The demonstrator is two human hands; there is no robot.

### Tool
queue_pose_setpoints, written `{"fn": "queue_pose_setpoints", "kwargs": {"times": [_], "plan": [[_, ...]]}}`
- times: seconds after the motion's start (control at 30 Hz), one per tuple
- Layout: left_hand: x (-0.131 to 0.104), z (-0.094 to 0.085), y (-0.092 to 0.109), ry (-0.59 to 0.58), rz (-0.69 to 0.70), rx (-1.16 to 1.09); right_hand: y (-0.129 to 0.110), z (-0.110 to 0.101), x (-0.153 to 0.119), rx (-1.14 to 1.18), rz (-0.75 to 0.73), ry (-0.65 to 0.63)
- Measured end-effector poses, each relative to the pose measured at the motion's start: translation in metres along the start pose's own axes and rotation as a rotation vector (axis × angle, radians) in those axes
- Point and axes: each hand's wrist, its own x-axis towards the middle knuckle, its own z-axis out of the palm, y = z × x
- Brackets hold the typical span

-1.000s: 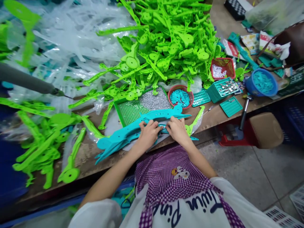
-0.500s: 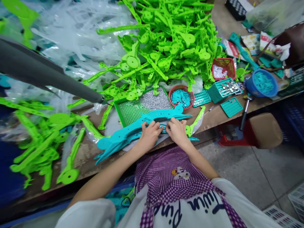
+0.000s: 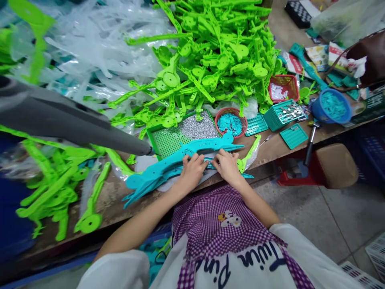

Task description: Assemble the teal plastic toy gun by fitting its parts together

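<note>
A long blue plastic shell part (image 3: 168, 163) lies along the table's front edge, with more blue pieces below it. My left hand (image 3: 194, 170) bends its fingers over the middle of this part, the fingertips pressed down on it. Just to the right, my right hand (image 3: 227, 165) is closed, thumb and fingers pinched together at the part's inner channel. Whatever small thing may be between those fingertips is hidden. Behind the part are a green tray (image 3: 164, 146) of small silvery pieces and a red basket (image 3: 219, 124) of small blue pieces.
Bright green plastic parts (image 3: 222, 62) are heaped at the back and left. A dark grey bar (image 3: 90, 124) reaches in from the left. Stacked teal trays (image 3: 272, 120), a blue bucket (image 3: 319, 106) and a hammer (image 3: 309, 144) lie right, above a red stool (image 3: 319, 170).
The grey bar's tip now appears lower and farther right. The whole view has shifted slightly. Both hands stay at the blue part, with only small finger movement.
</note>
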Motion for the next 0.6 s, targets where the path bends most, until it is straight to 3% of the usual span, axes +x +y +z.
{"fn": "queue_pose_setpoints", "kwargs": {"times": [0.6], "plan": [[-0.0027,0.0051,0.0031,0.052,-0.075,0.013,0.0017,0.0061,0.0018,-0.032,-0.07,0.0]]}}
